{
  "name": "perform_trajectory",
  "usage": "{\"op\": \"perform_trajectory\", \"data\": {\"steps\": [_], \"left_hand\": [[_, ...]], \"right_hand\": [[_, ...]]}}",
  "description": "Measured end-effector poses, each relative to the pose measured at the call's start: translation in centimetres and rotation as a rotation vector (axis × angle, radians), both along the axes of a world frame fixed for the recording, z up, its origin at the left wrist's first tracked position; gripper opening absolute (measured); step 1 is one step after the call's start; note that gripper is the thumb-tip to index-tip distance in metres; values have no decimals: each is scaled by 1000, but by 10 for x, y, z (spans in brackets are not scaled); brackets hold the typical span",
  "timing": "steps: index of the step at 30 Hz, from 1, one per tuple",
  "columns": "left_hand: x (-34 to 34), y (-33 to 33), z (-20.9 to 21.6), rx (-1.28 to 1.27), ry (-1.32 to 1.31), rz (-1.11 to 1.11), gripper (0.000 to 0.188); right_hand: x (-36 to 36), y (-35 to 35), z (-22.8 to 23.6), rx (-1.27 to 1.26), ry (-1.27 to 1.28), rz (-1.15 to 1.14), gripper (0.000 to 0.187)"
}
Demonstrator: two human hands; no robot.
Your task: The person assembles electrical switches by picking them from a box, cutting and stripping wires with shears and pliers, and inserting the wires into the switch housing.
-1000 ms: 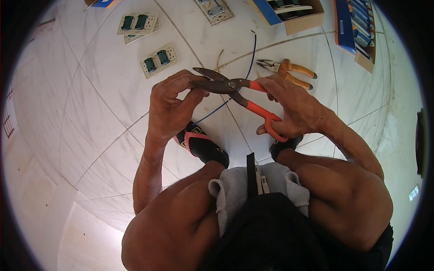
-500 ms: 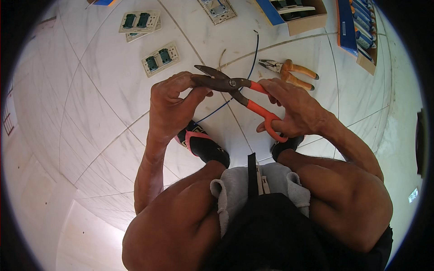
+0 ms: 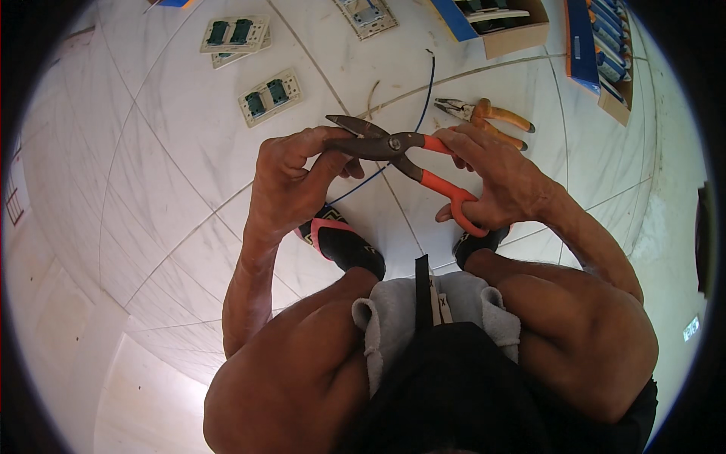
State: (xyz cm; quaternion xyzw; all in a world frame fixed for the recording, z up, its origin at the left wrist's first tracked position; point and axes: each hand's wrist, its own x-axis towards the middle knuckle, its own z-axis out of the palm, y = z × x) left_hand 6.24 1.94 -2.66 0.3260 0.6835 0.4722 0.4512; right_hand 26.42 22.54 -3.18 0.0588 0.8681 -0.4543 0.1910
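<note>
My right hand (image 3: pixel 495 181) grips the orange handles of a pair of snips (image 3: pixel 393 145), whose dark blades point left and stand slightly apart. My left hand (image 3: pixel 291 181) pinches a thin blue wire (image 3: pixel 421 98) right at the blades. The wire runs from between my hands up and away across the white tiled floor (image 3: pixel 151 174). Both hands hover above the floor, over my feet in dark sandals (image 3: pixel 340 242).
Orange-handled pliers (image 3: pixel 484 115) lie on the floor just beyond my right hand. Three white switch plates (image 3: pixel 270 96) lie at the upper left, another at the top. Open cardboard boxes (image 3: pixel 499 19) of parts stand at the upper right.
Almost nothing has changed. The snips and both hands hold nearly the same spot around the wire.
</note>
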Motion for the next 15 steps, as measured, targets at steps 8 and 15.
{"op": "perform_trajectory", "data": {"steps": [8,15], "left_hand": [[4,0,-4,-55,-116,94,21],[6,3,2,-33,-31,84,20]], "right_hand": [[3,-2,-1,-50,-52,-69,80],[3,-4,-3,-43,5,-92,83]]}}
